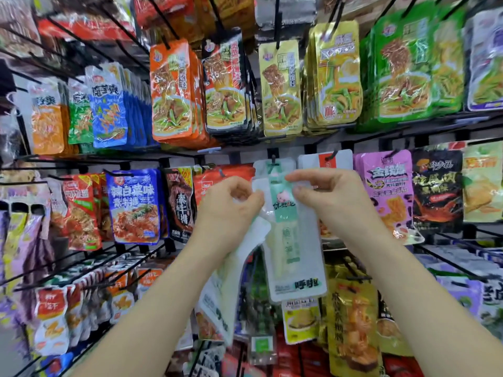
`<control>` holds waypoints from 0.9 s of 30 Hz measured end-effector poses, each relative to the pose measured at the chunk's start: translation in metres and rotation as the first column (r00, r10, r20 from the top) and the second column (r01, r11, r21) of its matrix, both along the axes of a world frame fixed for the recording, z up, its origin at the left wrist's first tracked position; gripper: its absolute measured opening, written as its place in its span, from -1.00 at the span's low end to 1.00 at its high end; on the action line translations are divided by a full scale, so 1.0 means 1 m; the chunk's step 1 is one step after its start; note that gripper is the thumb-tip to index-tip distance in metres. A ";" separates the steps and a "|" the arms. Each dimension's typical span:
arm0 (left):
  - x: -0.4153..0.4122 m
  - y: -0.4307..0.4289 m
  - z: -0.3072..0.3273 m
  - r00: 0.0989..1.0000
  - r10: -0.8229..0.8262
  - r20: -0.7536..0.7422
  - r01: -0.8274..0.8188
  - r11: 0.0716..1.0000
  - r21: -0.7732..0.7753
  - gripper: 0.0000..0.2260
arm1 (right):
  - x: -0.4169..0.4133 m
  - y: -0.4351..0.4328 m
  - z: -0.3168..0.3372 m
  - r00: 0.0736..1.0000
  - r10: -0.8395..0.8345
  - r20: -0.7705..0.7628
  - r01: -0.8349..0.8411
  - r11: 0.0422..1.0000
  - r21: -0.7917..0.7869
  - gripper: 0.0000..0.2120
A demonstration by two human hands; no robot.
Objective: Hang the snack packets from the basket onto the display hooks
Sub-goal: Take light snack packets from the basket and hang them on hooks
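A long white snack packet [292,257] with a pale green stripe hangs upright in front of the middle row of the display. My right hand [330,198] pinches its top right edge. My left hand [231,208] pinches its top left edge and also holds more white packets [223,292] that droop down and to the left. The packet's top sits just below a black display hook [273,156], where another white packet of the same kind [261,165] hangs behind it. The basket is out of view.
Rows of black wire hooks [89,50] hold several coloured snack packets all around: orange and yellow ones above, a blue one [134,206] at the left, a pink one [386,191] at the right, gold ones below. Hook tips stick out towards me at the lower left.
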State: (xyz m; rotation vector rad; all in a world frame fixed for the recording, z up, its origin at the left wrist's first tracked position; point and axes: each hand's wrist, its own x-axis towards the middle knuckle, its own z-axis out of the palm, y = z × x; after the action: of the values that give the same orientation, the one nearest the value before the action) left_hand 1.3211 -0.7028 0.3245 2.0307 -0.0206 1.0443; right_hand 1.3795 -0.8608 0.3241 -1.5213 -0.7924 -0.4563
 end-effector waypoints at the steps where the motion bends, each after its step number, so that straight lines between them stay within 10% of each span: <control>1: 0.004 0.001 0.005 0.999 0.011 0.035 -0.010 1.000 -0.016 -0.91 | 0.005 0.002 0.004 1.000 0.001 -0.004 -0.001 1.000 0.014 -0.71; 7: 0.017 0.002 0.016 0.987 0.054 0.149 -0.092 0.961 0.260 -0.67 | 0.029 0.013 0.020 0.997 0.071 -0.002 -0.071 0.996 0.051 -0.66; 19: 0.036 0.008 0.022 0.973 0.123 0.194 -0.184 0.923 0.339 -0.72 | 0.044 0.022 0.023 1.000 -0.023 -0.008 0.023 0.999 0.037 -0.67; 27: 0.044 0.007 0.022 0.989 0.008 -0.149 0.030 0.968 0.251 -0.59 | 0.050 0.024 0.030 0.954 -0.262 0.144 0.289 0.930 -0.225 -0.66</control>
State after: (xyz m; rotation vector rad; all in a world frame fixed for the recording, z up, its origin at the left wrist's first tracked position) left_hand 1.3649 -0.6962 0.3465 2.3326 -0.0912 0.9180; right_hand 1.4299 -0.8366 0.3540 -1.8624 -0.7433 -0.6775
